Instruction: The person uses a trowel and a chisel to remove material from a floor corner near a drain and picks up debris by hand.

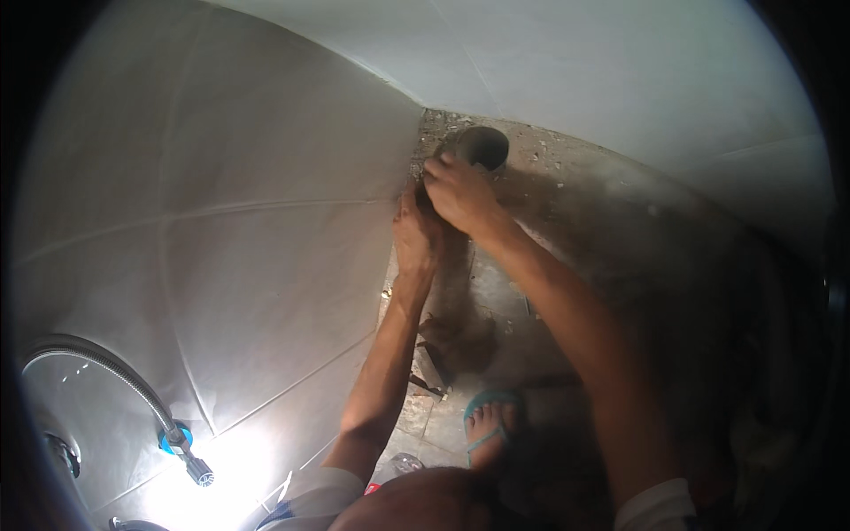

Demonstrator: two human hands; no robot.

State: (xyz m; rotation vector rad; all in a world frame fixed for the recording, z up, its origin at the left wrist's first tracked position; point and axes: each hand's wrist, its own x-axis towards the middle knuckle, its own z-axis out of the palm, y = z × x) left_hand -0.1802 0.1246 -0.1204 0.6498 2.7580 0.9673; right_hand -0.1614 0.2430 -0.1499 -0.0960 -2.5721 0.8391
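My right hand [459,192] is closed, its fingertips pinched together beside the round mouth of a grey pipe [483,149] in the floor corner. Just below and to its left, my left hand [418,234] is held close to the tiled wall with its fingers bent inward. Both hands meet over a dark spot on the rough floor. Whatever they grip there is hidden by the fingers and shadow.
Large pale tiles cover the left wall [266,274] and far wall [567,62]. A braided metal hose [115,367] ends near a valve [197,467] in bright light at lower left. Broken scraps [429,372] lie on the floor near a sandalled foot [487,429].
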